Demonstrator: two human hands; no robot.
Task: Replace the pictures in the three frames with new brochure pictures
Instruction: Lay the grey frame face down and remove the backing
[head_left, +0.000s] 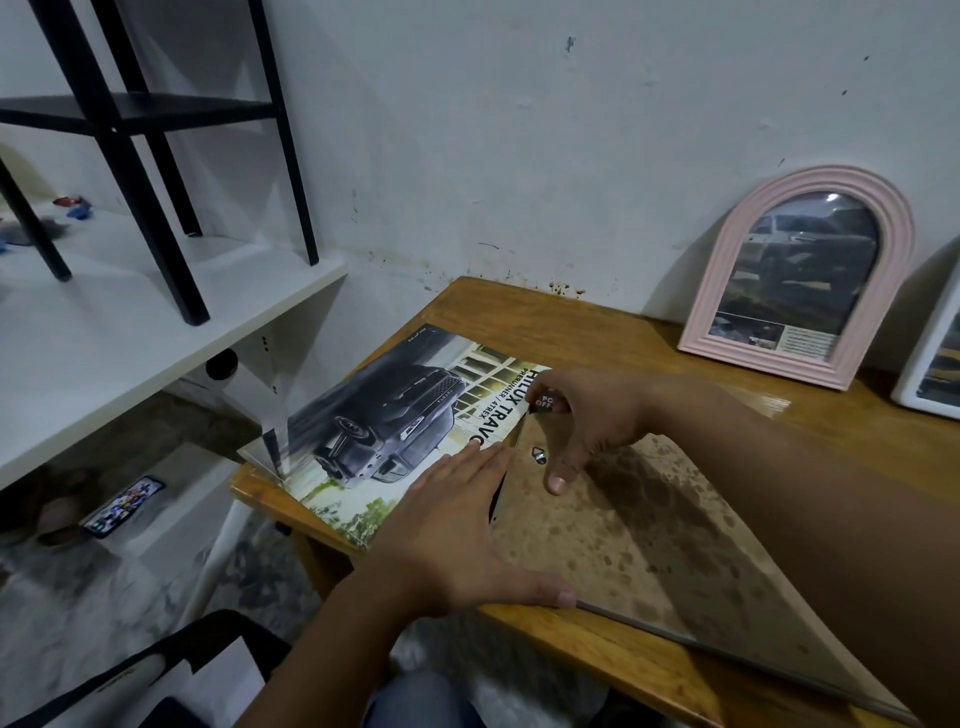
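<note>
Fingers (558, 475) of the right hand (592, 415) pinch a small dark tab at the top corner of a frame back (649, 525), a mottled brown board lying face down on the wooden tabletop (571, 322). Left hand (457, 540) lies flat and released, pressing the board's left edge beside a glossy truck brochure (384, 431). An arched pink frame (800, 275) leans on the wall; a white frame (930, 364) is cut off at right

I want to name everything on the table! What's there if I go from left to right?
brochure → left hand → right hand → pink frame → white frame
</note>
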